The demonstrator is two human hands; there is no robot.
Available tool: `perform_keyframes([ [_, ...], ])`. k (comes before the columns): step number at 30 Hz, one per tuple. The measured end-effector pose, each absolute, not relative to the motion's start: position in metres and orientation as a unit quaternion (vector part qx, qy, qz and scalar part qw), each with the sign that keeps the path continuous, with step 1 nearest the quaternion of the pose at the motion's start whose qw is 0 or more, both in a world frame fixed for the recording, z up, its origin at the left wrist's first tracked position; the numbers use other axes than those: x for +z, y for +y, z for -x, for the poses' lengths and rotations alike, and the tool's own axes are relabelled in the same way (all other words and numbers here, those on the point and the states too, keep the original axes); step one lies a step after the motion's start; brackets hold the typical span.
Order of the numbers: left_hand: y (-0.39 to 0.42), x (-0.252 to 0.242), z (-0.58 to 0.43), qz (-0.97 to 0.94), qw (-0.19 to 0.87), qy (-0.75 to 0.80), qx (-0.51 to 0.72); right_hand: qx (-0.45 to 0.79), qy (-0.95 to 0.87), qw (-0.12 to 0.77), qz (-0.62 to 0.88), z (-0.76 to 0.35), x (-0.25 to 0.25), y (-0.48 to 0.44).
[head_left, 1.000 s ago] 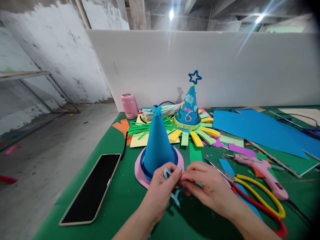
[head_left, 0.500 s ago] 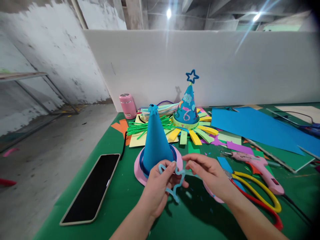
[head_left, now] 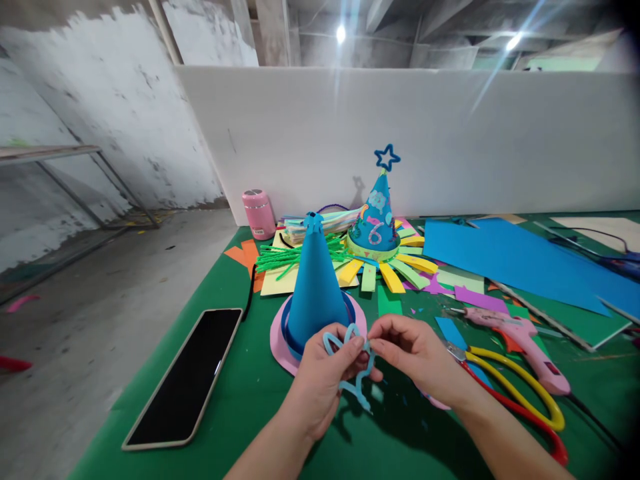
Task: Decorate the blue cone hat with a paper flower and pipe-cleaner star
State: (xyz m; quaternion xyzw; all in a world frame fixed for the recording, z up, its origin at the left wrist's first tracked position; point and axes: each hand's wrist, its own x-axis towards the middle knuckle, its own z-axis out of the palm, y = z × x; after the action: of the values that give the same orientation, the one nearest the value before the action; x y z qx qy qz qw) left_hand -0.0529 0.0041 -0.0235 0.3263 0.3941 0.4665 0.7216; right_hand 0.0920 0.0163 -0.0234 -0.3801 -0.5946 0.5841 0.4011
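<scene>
A light blue pipe cleaner (head_left: 367, 373), bent into wavy loops, is pinched between the thumb and fingers of my left hand (head_left: 325, 377). My right hand (head_left: 413, 353) closes thumb and forefinger on the same pipe cleaner at its right side. Just behind my left hand stands a plain blue paper cone hat (head_left: 317, 287) with a snipped tip, set on a pink round base (head_left: 277, 343). Part of another pink piece shows beneath my right hand.
Scissors (head_left: 515, 383) and a pink glue gun (head_left: 520, 337) lie at the right. A phone (head_left: 187, 380) is at the left. Behind are green pipe cleaners (head_left: 280, 257), a decorated cone hat (head_left: 375, 220), a pink bottle (head_left: 259, 215) and blue paper sheets (head_left: 500, 253).
My right hand has moved left and its fingertips now pinch the pipe cleaner. The pipe cleaner has turned slightly in my left hand.
</scene>
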Motion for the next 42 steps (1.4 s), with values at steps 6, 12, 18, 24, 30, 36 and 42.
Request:
perform_keyframes([
  [6,0.004,-0.021,0.052,-0.336,0.719,0.394,0.463,0.629,-0.564,0.394,0.362,-0.090,-0.027,0.015],
  [12,0.005,-0.021,0.054,-0.300,0.737,0.372,0.478,0.583,-0.561,0.439,0.391,-0.093,-0.025,0.018],
  [18,0.003,-0.022,0.052,-0.274,0.769,0.343,0.465,0.476,-0.544,0.535,0.437,-0.098,-0.023,0.023],
  [24,0.003,-0.025,0.049,-0.325,0.722,0.388,0.471,0.477,-0.575,0.501,0.437,-0.095,-0.024,0.020],
  [30,0.005,-0.028,0.052,-0.372,0.683,0.408,0.477,0.496,-0.597,0.450,0.441,-0.089,-0.020,0.016],
  [36,0.004,-0.031,0.050,-0.389,0.666,0.413,0.484,0.578,-0.518,0.477,0.412,-0.082,-0.021,0.016],
  [42,0.004,-0.031,0.050,-0.379,0.671,0.416,0.483,0.585,-0.506,0.483,0.410,-0.080,-0.022,0.015],
])
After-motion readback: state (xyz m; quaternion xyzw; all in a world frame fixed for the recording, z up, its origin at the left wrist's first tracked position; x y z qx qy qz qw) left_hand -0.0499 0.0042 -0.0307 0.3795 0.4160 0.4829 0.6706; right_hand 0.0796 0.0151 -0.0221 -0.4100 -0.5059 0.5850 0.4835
